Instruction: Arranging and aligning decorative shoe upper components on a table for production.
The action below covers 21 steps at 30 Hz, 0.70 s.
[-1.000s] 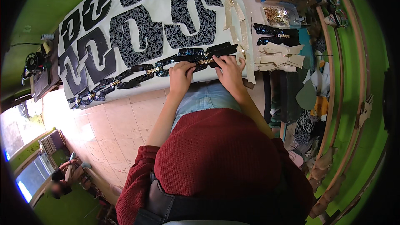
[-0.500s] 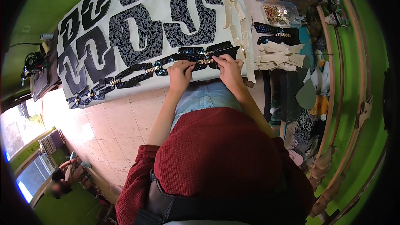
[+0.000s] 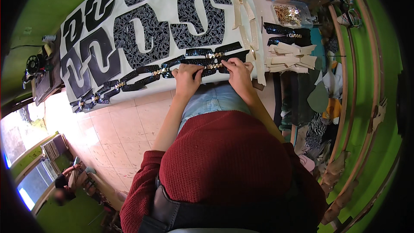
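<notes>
1. Pinching the near edge of a black textured strap (image 3: 209,72), the left hand (image 3: 188,80) has thumb and forefinger together beside a gold ornament (image 3: 214,66).
2. At the ornament's other end, the right hand (image 3: 239,75) rests its fingertips on the same strap; whether they grip it, I cannot tell.
3. The strap lies at the table's near edge, in front of the person's waist, on a white sheet (image 3: 161,85).
4. Just beyond it is a second black strap (image 3: 194,53) with its own gold ornament; more ornamented black straps (image 3: 129,80) trail leftward in a row.
5. Judging by these, most of the black straps in the row already carry their gold pieces; whether the one in hand is fully fastened is too small to tell.
6. Farther right lie beige straps (image 3: 236,15), one with gold on it, and a cream strap pile (image 3: 290,62).
7. Loose gold fittings (image 3: 288,15) fill a clear package, so supplies seem to remain.
8. Behind the straps, crackle-patterned S-shaped cutouts (image 3: 142,39) cover the sheet.
</notes>
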Motion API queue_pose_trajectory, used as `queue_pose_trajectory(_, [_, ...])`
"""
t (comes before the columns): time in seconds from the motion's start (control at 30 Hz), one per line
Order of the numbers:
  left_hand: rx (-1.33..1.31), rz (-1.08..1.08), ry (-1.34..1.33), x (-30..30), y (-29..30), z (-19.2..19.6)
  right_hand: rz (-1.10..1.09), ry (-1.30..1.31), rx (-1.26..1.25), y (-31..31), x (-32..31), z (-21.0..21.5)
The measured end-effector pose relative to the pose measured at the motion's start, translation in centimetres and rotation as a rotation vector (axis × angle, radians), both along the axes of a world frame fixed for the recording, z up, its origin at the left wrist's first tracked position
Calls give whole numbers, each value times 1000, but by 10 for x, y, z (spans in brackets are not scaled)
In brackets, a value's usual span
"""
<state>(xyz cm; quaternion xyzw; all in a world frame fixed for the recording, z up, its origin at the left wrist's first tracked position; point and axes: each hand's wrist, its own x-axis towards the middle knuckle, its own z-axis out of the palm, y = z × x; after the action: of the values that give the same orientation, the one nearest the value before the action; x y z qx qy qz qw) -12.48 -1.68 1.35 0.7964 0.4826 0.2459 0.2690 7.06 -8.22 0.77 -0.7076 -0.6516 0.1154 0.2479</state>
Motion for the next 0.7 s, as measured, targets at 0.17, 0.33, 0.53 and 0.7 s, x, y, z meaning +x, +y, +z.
queue_pose_trajectory(0.17, [33, 14, -34, 1, 0, -1, -14, 9, 26, 2, 0, 0])
queue_pose_trajectory(0.33, [38, 0, 10, 3, 1, 1, -17, 0, 26, 2, 1, -1])
queue_pose_trajectory(0.53, [104, -22, 89, 2, 0, 6, -33, -96, 72, 3, -5, 13])
queue_pose_trajectory(0.7, [116, -54, 20, 7, -3, 14, -33, -5, 89, 7, 0, 22])
